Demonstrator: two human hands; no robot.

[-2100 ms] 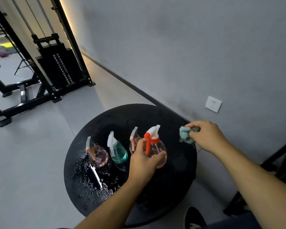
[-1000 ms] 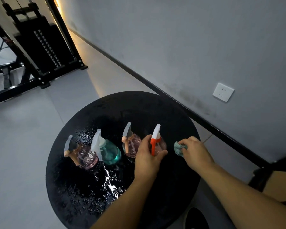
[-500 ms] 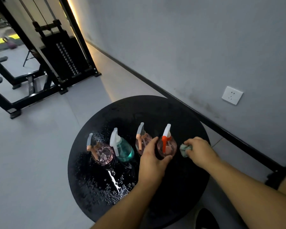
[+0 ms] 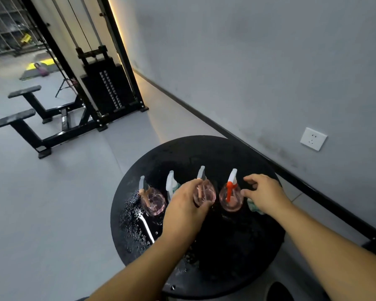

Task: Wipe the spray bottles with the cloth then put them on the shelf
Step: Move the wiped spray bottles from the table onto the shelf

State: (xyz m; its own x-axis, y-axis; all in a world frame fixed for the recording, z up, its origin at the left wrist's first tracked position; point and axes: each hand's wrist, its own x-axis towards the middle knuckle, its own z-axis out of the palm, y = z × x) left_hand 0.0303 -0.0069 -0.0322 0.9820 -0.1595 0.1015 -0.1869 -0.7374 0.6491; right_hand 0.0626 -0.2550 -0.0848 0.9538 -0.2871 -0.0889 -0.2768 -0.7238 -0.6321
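Pink bottle [image 4: 204,193] seemingly gripped by left hand [image 4: 183,210] fingers [image 4: 193,185].

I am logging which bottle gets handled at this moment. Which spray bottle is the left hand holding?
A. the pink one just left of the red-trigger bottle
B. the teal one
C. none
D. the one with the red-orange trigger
A: the left hand curls around the pink bottle standing just left of the red-trigger bottle.

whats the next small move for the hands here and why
Probably lift the pink bottle that the left hand grips and bring it to the cloth lying under the right hand. That hand's fingers are spread open beside the red-trigger bottle, all four bottles stand on the wet black table, and no shelf is in view.
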